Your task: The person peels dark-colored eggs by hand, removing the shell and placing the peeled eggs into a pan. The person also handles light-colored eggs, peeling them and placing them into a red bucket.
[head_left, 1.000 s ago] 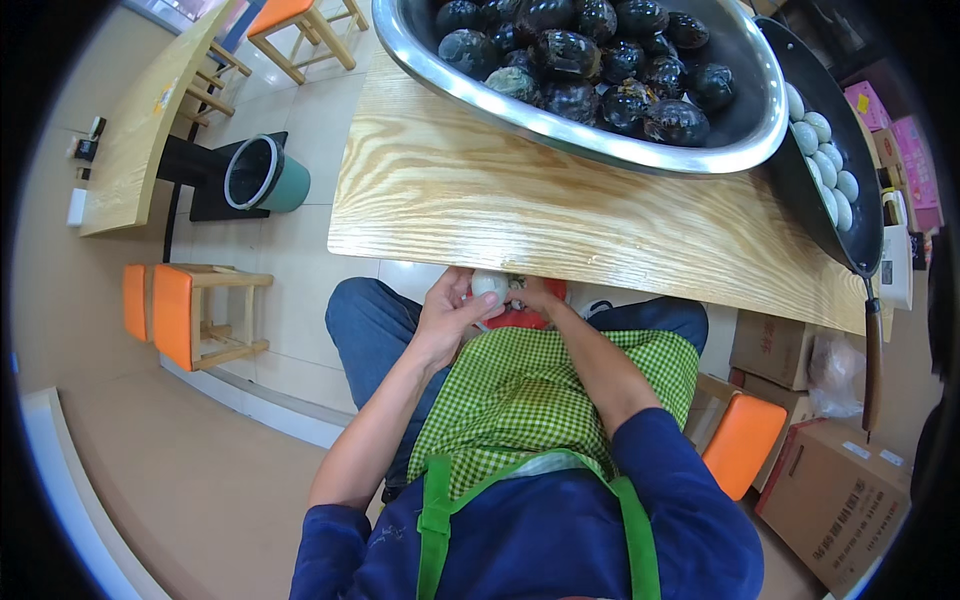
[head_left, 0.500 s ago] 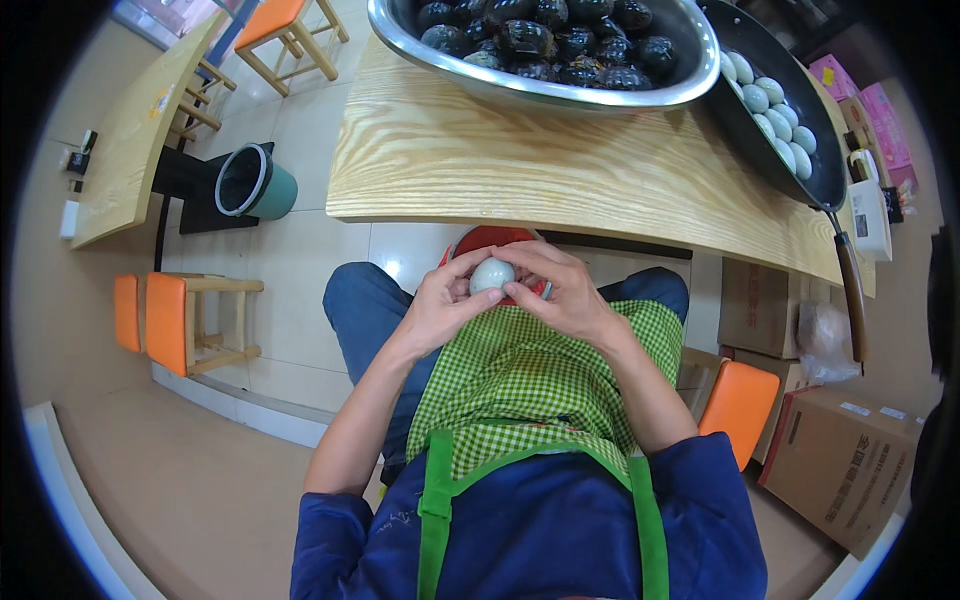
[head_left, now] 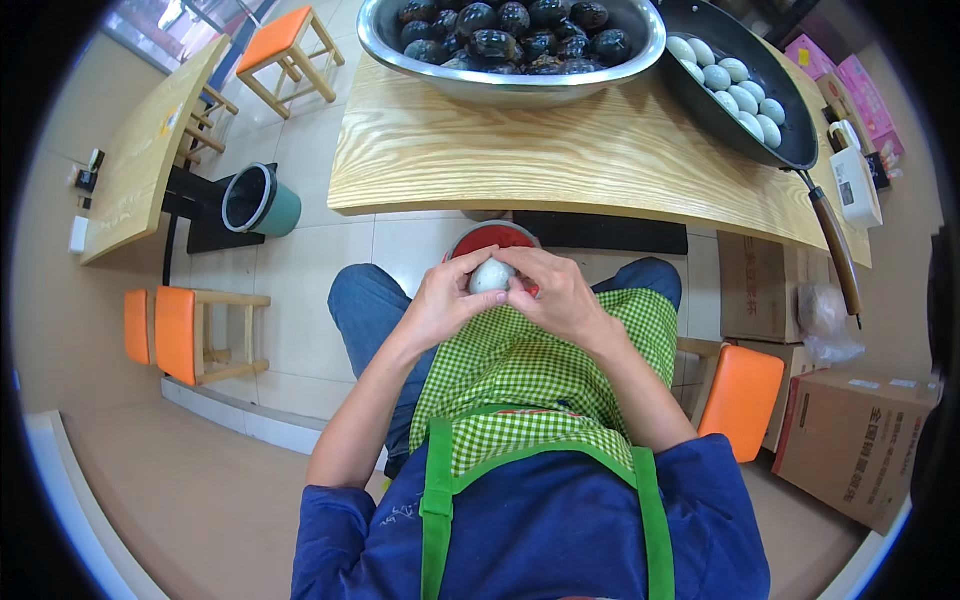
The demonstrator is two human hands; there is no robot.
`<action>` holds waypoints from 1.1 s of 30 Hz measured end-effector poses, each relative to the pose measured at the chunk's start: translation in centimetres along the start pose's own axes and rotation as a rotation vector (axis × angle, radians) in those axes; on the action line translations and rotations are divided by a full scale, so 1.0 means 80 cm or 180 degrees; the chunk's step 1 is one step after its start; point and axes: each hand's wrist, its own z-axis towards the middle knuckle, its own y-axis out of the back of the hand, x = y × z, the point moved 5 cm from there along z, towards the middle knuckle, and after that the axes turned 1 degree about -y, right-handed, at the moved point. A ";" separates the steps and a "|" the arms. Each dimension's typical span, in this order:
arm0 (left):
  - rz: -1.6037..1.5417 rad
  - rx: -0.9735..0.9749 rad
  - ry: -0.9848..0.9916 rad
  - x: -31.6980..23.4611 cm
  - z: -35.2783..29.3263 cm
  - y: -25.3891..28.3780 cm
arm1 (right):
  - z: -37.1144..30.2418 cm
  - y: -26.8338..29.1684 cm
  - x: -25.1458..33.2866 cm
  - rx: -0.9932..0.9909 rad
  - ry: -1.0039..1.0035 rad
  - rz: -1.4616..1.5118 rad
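- Sitting between both hands, over a red bucket [head_left: 488, 236]: one pale egg [head_left: 490, 277].
- Left hand [head_left: 444, 297] and right hand [head_left: 560, 295], fingers curled partway, both holding it.
- Beyond, on the wooden table [head_left: 480, 165]: a metal basin [head_left: 520, 92] of dark eggs [head_left: 495, 44].

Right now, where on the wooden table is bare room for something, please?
The wooden table is bare between its edge nearest you and the steel basin, rightward to the black pan. Beyond is crowded: basin and pan stand close, holding dark oval pieces and pale eggs.
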 end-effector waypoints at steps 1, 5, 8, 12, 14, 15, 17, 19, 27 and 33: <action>0.0016 0.0002 -0.0017 -0.002 0.000 -0.001 | -0.003 -0.001 0.000 -0.0058 -0.0050 -0.0008; 0.0026 0.0023 0.0011 -0.006 0.002 -0.002 | -0.009 -0.004 -0.001 -0.0220 -0.0263 0.0035; 0.0060 0.0150 0.0094 -0.003 0.004 -0.003 | -0.013 -0.005 -0.008 -0.0333 -0.0355 0.0012; -0.0515 0.0062 0.0127 -0.003 0.002 -0.007 | -0.018 -0.005 -0.021 -0.0453 -0.0507 0.0046; -0.0661 -0.0098 0.0178 0.003 0.006 -0.004 | -0.019 -0.008 -0.035 -0.0516 -0.0846 0.0636; -0.0778 -0.0191 0.0266 0.006 0.011 0.000 | -0.020 -0.017 -0.060 -0.0567 -0.1090 0.1172; -0.0985 -0.0381 0.0472 0.015 0.019 0.007 | -0.017 -0.031 -0.102 -0.0533 -0.1504 0.2310; -0.0806 -0.0512 0.0506 0.025 0.021 0.011 | -0.012 -0.048 -0.134 -0.0277 -0.1784 0.2807; -0.0805 -0.1044 0.0280 0.051 0.007 0.002 | -0.028 -0.062 -0.115 -0.0277 -0.1632 0.2080; -0.0623 -0.1001 -0.0155 0.035 0.003 -0.013 | -0.032 -0.057 -0.102 -0.0284 -0.1826 0.1677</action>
